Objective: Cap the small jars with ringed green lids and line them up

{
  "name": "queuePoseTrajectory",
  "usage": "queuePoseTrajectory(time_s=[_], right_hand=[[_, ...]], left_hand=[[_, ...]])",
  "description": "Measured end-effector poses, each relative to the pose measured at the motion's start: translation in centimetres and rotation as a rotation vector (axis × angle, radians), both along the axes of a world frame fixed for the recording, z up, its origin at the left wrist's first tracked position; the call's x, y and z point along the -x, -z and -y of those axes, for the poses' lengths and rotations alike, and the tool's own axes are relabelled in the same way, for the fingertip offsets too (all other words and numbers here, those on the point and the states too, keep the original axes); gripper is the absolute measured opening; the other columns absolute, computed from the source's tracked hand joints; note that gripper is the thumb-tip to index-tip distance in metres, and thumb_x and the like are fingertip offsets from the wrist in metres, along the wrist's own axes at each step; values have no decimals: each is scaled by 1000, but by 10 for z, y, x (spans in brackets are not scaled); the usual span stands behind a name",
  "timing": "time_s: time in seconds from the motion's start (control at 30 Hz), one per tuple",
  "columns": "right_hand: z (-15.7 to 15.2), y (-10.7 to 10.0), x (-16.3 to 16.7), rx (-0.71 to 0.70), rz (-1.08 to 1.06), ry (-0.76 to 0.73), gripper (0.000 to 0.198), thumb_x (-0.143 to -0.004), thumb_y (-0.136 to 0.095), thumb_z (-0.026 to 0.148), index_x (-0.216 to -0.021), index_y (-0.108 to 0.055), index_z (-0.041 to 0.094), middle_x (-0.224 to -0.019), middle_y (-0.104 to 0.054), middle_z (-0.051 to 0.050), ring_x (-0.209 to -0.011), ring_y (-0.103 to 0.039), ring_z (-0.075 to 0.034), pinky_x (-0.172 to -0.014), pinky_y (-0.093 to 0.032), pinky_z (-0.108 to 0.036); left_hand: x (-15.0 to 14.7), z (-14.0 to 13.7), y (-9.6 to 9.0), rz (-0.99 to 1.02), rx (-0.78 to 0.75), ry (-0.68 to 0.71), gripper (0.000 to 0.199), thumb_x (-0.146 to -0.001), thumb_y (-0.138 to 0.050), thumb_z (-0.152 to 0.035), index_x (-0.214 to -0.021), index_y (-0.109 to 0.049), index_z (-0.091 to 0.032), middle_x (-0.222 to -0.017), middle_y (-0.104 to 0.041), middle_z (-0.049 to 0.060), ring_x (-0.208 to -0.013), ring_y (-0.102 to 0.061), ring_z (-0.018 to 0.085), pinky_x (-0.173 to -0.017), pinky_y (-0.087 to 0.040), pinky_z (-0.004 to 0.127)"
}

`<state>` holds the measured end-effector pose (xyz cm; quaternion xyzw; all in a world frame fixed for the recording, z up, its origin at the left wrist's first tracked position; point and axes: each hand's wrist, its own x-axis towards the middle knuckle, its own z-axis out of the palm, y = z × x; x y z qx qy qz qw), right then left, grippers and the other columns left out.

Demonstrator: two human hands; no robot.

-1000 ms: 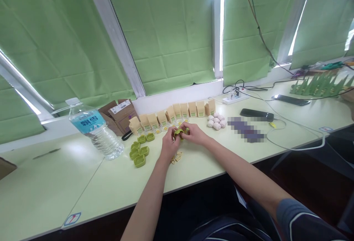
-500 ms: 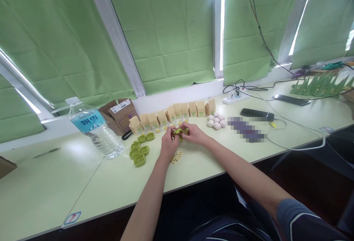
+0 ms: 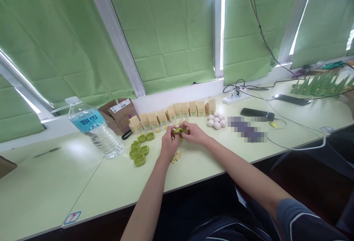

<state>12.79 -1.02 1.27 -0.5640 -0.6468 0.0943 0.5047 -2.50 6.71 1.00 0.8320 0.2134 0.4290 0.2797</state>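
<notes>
Between my two hands is a small green piece point(image 3: 178, 131), much like the green cups on the table; fingers cover part of it. My left hand point(image 3: 169, 142) grips its left side, and my right hand point(image 3: 193, 133) pinches it from the right. Just below them lie several small yellow ring-like pieces point(image 3: 177, 157). To the left stand several small green cups point(image 3: 139, 160), some touching. Behind my hands runs a row of small tan paper boxes point(image 3: 177, 111) with green labels, with small clear items in front. A cluster of whitish egg-like balls point(image 3: 216, 120) sits to the right.
A large water bottle point(image 3: 96, 128) stands at left before an open cardboard box point(image 3: 120, 117). A thin pen-like tool point(image 3: 47, 152) lies farther left. On the right are a black phone point(image 3: 257, 114), another phone point(image 3: 291, 99), a power strip point(image 3: 235, 97) and loose cables.
</notes>
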Motion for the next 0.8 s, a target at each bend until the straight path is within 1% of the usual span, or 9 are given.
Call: queuePoseTrajectory(time_s=[0.17,0.27,0.33,0.53,0.7,0.8], right_hand=[[0,-2,-2,-16,-30,63,21,-83,-55,24,-103,-61,21,-85,-67,1,-53,-49,-8,-57,-40,-21],[0,-2,-4,-17,-39,96,18,-85,-53,23,-101,-63,22,-83,-67,2,-51,-48,-7,-56,-39,-21],[0,-1,-5,-16,-43,108,19,-85,-52,23,-101,-63,22,-82,-67,2,-51,-48,-8,-55,-39,-21],[-1,1,-5,-35,-76,97,21,-85,-51,21,-101,-64,21,-81,-66,2,-52,-52,-8,-53,-42,-21],[2,-2,-2,-15,-132,39,26,-89,-50,27,-109,-65,23,-83,-67,1,-49,-56,-8,-50,-45,-21],[4,-5,-5,-11,-145,50,27,-92,-48,33,-111,-65,24,-85,-70,0,-47,-57,-9,-49,-46,-22]], left_hand=[[2,1,1,-18,20,117,24,-90,-50,-24,-114,-51,-22,-81,-56,-1,-70,-51,12,-68,-41,26],[4,3,1,-61,4,177,32,-87,-53,-21,-119,-49,-23,-81,-55,-2,-70,-50,12,-67,-41,26],[4,5,0,-83,-8,190,38,-84,-55,-19,-121,-48,-23,-80,-55,-2,-70,-51,13,-67,-41,26],[0,7,-1,-83,-24,185,47,-80,-62,-18,-125,-48,-23,-85,-58,-1,-67,-51,11,-65,-43,24],[-1,3,1,-78,-50,133,44,-81,-63,-21,-123,-51,-23,-81,-60,-2,-66,-52,11,-66,-45,24],[-1,1,2,-53,-57,84,43,-82,-62,-23,-124,-52,-23,-81,-59,-2,-65,-52,11,-66,-45,25]])
